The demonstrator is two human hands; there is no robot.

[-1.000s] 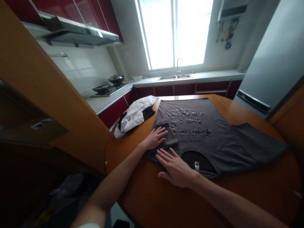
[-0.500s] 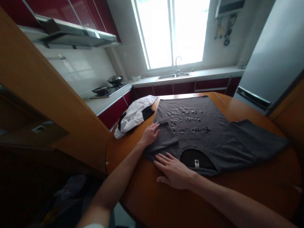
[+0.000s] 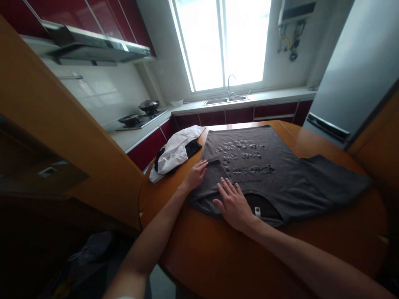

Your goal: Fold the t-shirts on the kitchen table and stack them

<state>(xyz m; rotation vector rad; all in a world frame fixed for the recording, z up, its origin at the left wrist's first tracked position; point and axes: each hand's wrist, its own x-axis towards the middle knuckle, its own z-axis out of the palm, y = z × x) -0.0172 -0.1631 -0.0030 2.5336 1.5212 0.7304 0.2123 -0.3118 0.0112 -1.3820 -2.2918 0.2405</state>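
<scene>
A dark grey T-shirt [image 3: 280, 174] with raised lettering lies spread on the wooden table, its neckline toward me. The sleeve on the left is folded inward over the body, while the one on the right sticks out. At the outer edge of that folded sleeve rests my left hand [image 3: 195, 176], fingers stretched out on the cloth. My right hand [image 3: 234, 205] lies flat beside the collar, fingers extended over the folded sleeve. It covers part of the neck opening, where a small white label [image 3: 257, 211] shows.
A white and black garment [image 3: 176, 151] lies bunched at the table's left edge. Bare wood of the round table [image 3: 199, 253] shows near me. Beyond are a sink [image 3: 218, 101], a stove with a covered pan [image 3: 149, 104] and a fridge [image 3: 349, 70].
My right hand has moved forward and slightly right, from the shirt's near edge onto the folded sleeve by the collar. My left hand stays at the sleeve edge. The view shifted slightly.
</scene>
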